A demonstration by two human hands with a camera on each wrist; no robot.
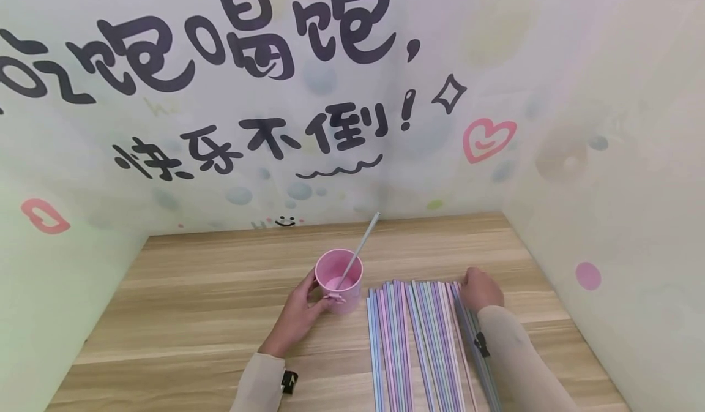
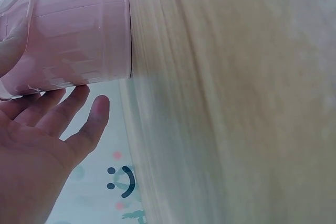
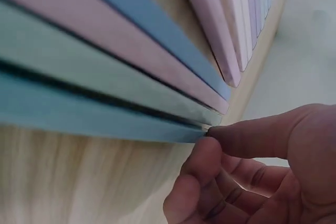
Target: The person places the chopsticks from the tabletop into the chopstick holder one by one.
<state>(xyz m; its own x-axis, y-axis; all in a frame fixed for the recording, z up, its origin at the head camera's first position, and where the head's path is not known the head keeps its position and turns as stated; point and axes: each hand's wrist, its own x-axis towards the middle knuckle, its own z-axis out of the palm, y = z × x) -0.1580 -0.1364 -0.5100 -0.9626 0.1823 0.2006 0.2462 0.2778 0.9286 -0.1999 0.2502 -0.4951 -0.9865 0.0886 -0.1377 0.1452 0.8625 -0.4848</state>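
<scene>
A pink cup (image 1: 351, 300) with a handle stands on the wooden table, and one grey-blue stick (image 1: 365, 240) leans inside it. My left hand (image 1: 299, 313) holds the cup from its left side. The left wrist view shows the thumb at the handle and the fingers against the cup wall (image 2: 79, 35). To the right of the cup lie many long pastel sticks (image 1: 398, 344) in rows. At their far right end is my right hand (image 1: 483, 289). Its thumb and forefinger pinch the tip of the outermost blue stick (image 3: 105, 120), as the right wrist view shows.
White walls (image 1: 622, 173) with printed lettering and hearts enclose the wooden table (image 1: 204, 320) at the back and both sides. Small gaps part the sticks into groups. The stick in the cup rises well above the rim.
</scene>
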